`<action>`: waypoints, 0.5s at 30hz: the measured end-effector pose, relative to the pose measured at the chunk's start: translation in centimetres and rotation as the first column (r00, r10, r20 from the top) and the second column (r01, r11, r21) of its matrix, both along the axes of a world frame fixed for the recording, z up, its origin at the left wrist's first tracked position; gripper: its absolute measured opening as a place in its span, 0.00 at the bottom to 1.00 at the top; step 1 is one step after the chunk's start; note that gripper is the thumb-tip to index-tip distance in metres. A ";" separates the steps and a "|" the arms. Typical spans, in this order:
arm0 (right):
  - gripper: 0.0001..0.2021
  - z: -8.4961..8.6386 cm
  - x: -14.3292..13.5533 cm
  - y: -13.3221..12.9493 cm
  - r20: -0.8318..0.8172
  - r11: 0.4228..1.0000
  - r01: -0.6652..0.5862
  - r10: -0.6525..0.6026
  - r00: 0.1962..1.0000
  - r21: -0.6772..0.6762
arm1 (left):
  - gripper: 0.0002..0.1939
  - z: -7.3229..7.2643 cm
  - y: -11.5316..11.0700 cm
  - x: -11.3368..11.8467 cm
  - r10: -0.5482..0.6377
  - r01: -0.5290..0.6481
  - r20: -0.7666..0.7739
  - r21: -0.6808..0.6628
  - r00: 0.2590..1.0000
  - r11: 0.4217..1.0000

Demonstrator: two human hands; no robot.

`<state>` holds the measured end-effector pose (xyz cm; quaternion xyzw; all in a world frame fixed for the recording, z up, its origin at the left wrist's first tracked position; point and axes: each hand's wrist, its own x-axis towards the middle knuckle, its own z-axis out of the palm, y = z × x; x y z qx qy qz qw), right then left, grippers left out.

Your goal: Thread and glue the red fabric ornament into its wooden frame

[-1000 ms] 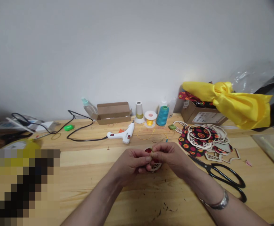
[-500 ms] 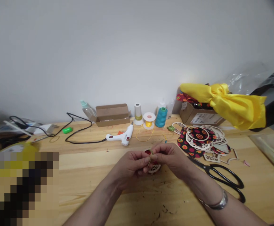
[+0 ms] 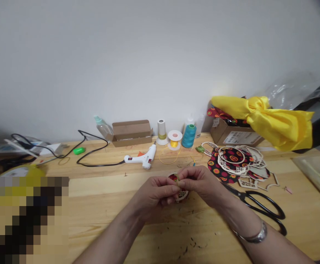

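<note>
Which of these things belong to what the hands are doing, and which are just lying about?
Apparently part of the job:
greenish strand, seemingly pinched between the left hand and right hand;
small round fretwork piece, partly hidden by the fingers.

Lying about, in neither hand:
black scissors;
white glue gun;
teal thread spool;
yellow cloth.

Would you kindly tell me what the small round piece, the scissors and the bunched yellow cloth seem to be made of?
Small round piece: pale, matte cutout lattice, probably thin wood, with red, fabric-like infill; partly hidden.
Scissors: probably metal, glossy black, perhaps coated, judging by slim form and highlights.
Bunched yellow cloth: satin-like fabric, judging by sheen and soft folds; fibre unclear.
</note>
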<state>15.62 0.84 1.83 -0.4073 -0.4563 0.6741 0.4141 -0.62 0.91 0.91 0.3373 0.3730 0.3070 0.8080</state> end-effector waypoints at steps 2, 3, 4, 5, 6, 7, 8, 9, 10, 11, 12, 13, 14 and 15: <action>0.06 0.0 -0.1 0.0 0.023 1.000 0.010 -0.010 1.000 -0.004 | 0.05 0.0 0.0 0.1 0.030 -0.030 -0.019 0.008 0.999 1.000; 0.06 0.0 -0.1 0.0 0.041 1.000 0.025 -0.024 0.999 -0.006 | 0.05 0.1 0.0 0.2 0.054 -0.054 -0.025 0.016 0.998 0.998; 0.06 0.0 -0.1 0.0 0.065 0.999 0.043 -0.042 0.997 -0.004 | 0.05 0.1 -0.1 0.2 0.080 -0.080 -0.028 0.024 0.996 0.997; 0.06 0.0 -0.1 0.0 0.097 0.998 0.060 -0.060 0.993 0.004 | 0.05 0.1 -0.1 0.3 0.106 -0.105 -0.029 0.033 0.994 0.994; 0.06 0.1 -0.1 0.1 0.136 0.997 0.074 -0.075 0.988 0.016 | 0.05 0.2 -0.1 0.3 0.131 -0.129 -0.026 0.043 0.991 0.991; 0.06 0.1 -0.1 0.1 0.178 0.997 0.078 -0.082 0.981 0.030 | 0.05 0.2 -0.1 0.4 0.154 -0.152 -0.023 0.056 0.988 0.987; 0.06 0.2 -0.1 0.2 0.219 0.996 0.074 -0.082 0.972 0.042 | 0.05 0.2 -0.1 0.4 0.175 -0.173 -0.020 0.067 0.984 0.983; 0.07 0.2 -0.1 0.2 0.256 0.996 0.067 -0.078 0.963 0.054 | 0.05 0.2 0.0 0.4 0.192 -0.190 -0.017 0.076 0.981 0.979; 0.07 0.3 0.0 0.3 0.288 0.996 0.061 -0.078 0.954 0.068 | 0.05 0.2 0.0 0.4 0.205 -0.203 -0.015 0.083 0.979 0.976; 0.06 0.3 0.0 0.3 0.315 0.994 0.063 -0.086 0.945 0.084 | 0.05 0.2 0.1 0.4 0.219 -0.217 -0.016 0.089 0.976 0.972; 0.06 0.4 0.0 0.3 0.336 0.992 0.071 -0.103 0.936 0.104 | 0.04 0.2 0.1 0.4 0.231 -0.229 -0.015 0.093 0.973 0.969; 0.06 0.4 0.0 0.3 0.355 0.988 0.084 -0.125 0.926 0.129 | 0.04 0.1 0.2 0.4 0.241 -0.239 -0.012 0.093 0.970 0.966; 0.05 0.4 -0.1 0.2 0.375 0.983 0.100 -0.153 0.914 0.156 | 0.05 0.2 0.2 0.4 0.254 -0.253 -0.007 0.089 0.967 0.963; 0.05 0.5 -0.1 0.1 0.396 0.976 0.116 -0.183 0.900 0.186 | 0.05 0.2 0.2 0.4 0.272 -0.271 -0.004 0.084 0.962 0.959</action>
